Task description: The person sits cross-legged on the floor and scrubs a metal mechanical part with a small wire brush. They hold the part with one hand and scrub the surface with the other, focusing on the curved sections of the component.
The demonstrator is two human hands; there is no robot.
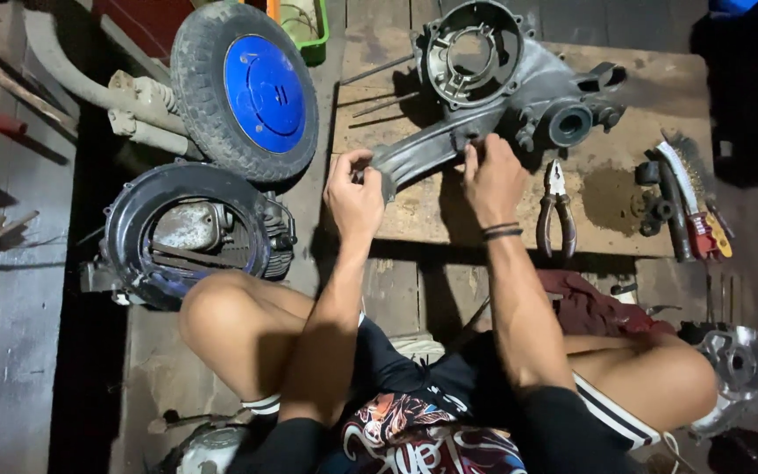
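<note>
Dim workshop, dark plank floor; wooden board point(414, 219) at upper centre is the work surface. One grey engine casing point(493, 96) lies flat on it, long axis diagonal: round housing upper right, narrow arm pointing lower left. Left hand point(354, 195) fingers pinch the arm's end; right hand point(491, 178) fingertips press on its mid-section. One pair of pliers point(554, 211) right of hands. One blue-hubbed wheel point(247, 88) upper left.

green crate point(309, 31) cut off above

Matt grey cast-metal engine casing point(484, 96) on a rough, stained wooden board point(651, 96)
</note>
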